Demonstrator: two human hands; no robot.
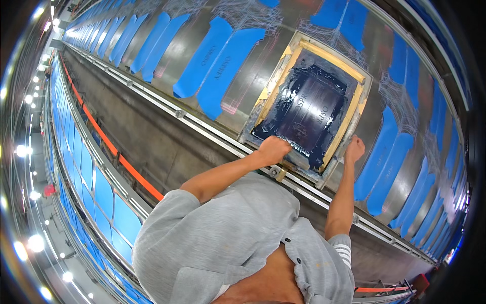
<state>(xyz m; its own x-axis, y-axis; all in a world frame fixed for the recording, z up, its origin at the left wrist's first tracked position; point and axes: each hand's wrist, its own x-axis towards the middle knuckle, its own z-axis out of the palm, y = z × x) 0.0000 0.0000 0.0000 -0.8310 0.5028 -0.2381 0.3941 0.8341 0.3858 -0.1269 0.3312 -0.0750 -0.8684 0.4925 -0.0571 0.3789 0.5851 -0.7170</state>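
Two bare hands at one framed screen (348, 114), which lies on the long metal table (245, 86) between cut blue pieces (215, 66) to either side, its mesh (310, 109) ringed with dark, glossy coating. Left hand (275, 150) over the near edge of the frame, fingers curled closed, contents hidden, so cannot tell what they grip; right hand (355, 148) beside the frame's right edge, fingers bent inward, hold on it not determinable. Metal rail (223, 138) runs along the table's near edge.

Whether the left grip (275, 150) holds anything is hidden; distant blue pieces (111, 36) blur together.
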